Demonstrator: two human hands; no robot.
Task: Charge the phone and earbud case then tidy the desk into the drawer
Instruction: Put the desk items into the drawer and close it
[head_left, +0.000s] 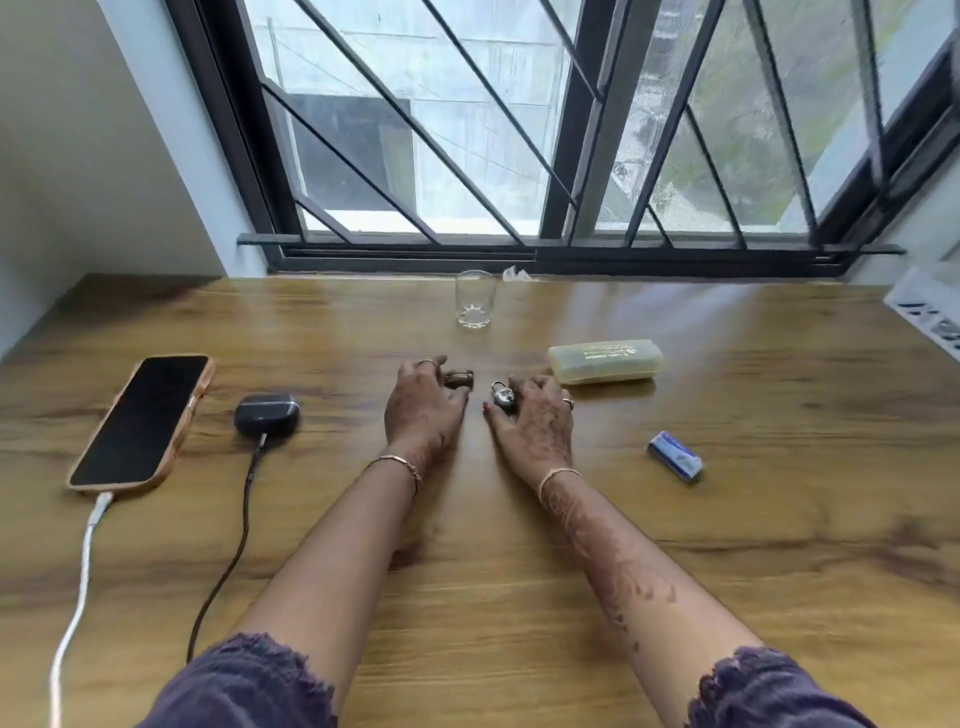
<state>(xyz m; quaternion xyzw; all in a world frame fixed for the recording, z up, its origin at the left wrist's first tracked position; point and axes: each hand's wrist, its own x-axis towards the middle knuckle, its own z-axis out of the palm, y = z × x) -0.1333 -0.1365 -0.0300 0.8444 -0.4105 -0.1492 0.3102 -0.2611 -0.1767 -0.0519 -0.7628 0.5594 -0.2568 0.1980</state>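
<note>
A phone (143, 422) in a tan case lies face up at the left of the wooden desk (519, 571), with a white cable (78, 582) plugged into its near end. Just right of it sits a dark earbud case (266, 414) with a black cable (234, 545) plugged in. At the desk's middle, my left hand (423, 408) closes its fingers on a small dark brown object (460, 379). My right hand (535, 415) grips a small silver padlock (502, 397). Both objects are at desk level.
An empty glass (475, 300) stands near the window sill. A yellowish translucent case (605, 361) lies right of my right hand. A small blue and white packet (675, 457) lies further right. A white object (930, 312) sits at the desk's right edge.
</note>
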